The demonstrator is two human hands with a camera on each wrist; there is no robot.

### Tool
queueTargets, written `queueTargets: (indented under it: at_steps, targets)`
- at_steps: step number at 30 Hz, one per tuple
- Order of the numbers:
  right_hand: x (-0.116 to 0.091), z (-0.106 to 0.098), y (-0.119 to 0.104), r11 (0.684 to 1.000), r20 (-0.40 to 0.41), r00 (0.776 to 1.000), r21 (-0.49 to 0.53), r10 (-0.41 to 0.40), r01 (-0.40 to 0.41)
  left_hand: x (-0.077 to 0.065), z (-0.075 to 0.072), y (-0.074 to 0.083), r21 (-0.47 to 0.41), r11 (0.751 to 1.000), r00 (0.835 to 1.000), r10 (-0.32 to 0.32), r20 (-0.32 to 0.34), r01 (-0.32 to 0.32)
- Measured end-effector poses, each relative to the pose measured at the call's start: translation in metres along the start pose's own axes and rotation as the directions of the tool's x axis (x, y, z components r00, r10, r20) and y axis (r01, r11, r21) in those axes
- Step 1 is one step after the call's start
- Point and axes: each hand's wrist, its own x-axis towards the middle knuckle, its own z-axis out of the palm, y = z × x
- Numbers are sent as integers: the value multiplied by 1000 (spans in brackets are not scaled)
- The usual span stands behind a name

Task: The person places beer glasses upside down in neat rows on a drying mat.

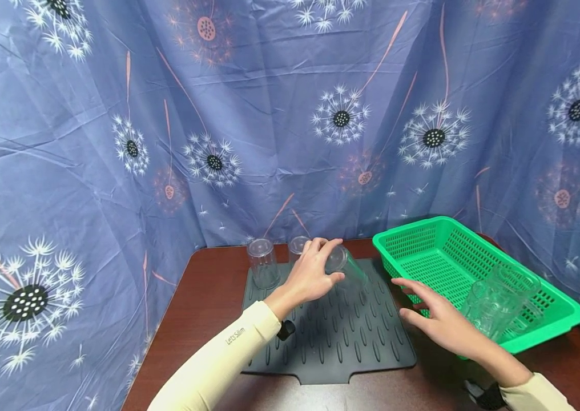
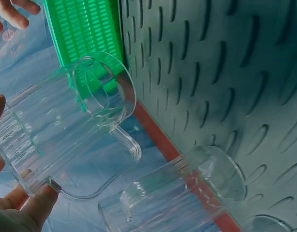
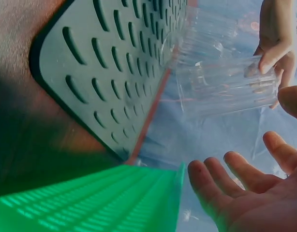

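My left hand (image 1: 311, 275) grips a clear mug (image 1: 347, 271) by its base, with fingers and thumb spread around it. The left wrist view shows the mug (image 2: 66, 125) tilted, its handle along one side and its rim apart from the dark ribbed mat (image 1: 328, 331). Two more clear mugs stand upside down at the mat's back left, one mug (image 1: 264, 267) farther left and one mug (image 1: 297, 246) partly behind my left hand. My right hand (image 1: 441, 322) hovers beside the basket's near left side, holding nothing, its fingers apart in the right wrist view.
A green plastic basket (image 1: 413, 227) sits to the right of the mat, with several clear mugs (image 1: 500, 297) clustered at its near right end. Both mat and basket rest on a brown table (image 1: 177, 331). A blue dandelion-print curtain (image 1: 280, 114) hangs behind.
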Motion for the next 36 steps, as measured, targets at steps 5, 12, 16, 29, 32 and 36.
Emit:
queueTargets:
  at_steps: [5,12,16,29,32,36]
  targets:
    - [-4,-8,-1,998,-24,1000,-62,-20,18,17,2,4,4,1000,1000,-10,26,10]
    - [-7,-17,-1,994,-11,1000,-105,-4,3,38,6,5,34,999,997,-16,79,13]
    - [-7,-21,-2,992,-21,1000,-128,-14,12,49,10,3,63,998,996,-14,85,8]
    - [-7,-28,1,992,7,1000,-126,7,-6,68,24,1,140,989,983,-64,172,40]
    - [-7,-30,1,993,7,1000,-117,9,-8,71,27,2,127,991,980,-70,187,47]
    - [-10,-30,2,992,0,1000,-125,17,-17,74,32,3,106,994,976,-60,209,38]
